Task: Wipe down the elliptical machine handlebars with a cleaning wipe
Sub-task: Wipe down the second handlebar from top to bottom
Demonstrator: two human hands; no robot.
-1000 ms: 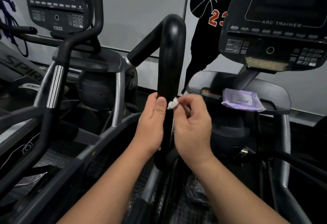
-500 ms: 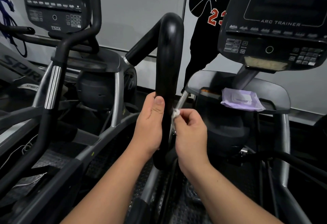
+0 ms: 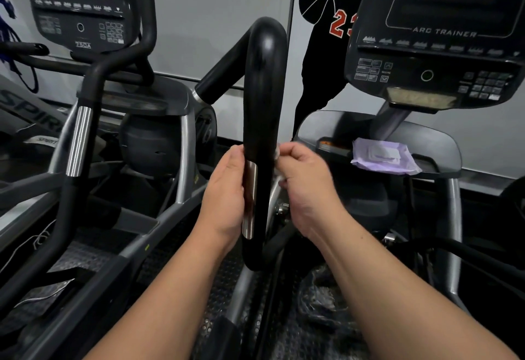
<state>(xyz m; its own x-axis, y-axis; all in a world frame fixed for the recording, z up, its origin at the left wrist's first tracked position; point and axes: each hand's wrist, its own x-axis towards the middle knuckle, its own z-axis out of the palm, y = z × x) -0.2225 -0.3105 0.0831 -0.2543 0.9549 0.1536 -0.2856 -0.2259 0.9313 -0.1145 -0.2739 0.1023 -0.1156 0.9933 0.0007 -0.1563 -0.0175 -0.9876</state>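
A grey wall (image 3: 221, 13) with a basketball-player silhouette backs two trainers; a purple wipe pack (image 3: 382, 158) lies on the right machine's shelf (image 3: 443, 143). I have my left hand (image 3: 227, 189) wrapped on the black handlebar (image 3: 264, 89) at its metal sensor strip (image 3: 249, 197). My right hand (image 3: 305, 186), touching the bar's right side, has its fingers pinching the white cleaning wipe (image 3: 277, 155) against it.
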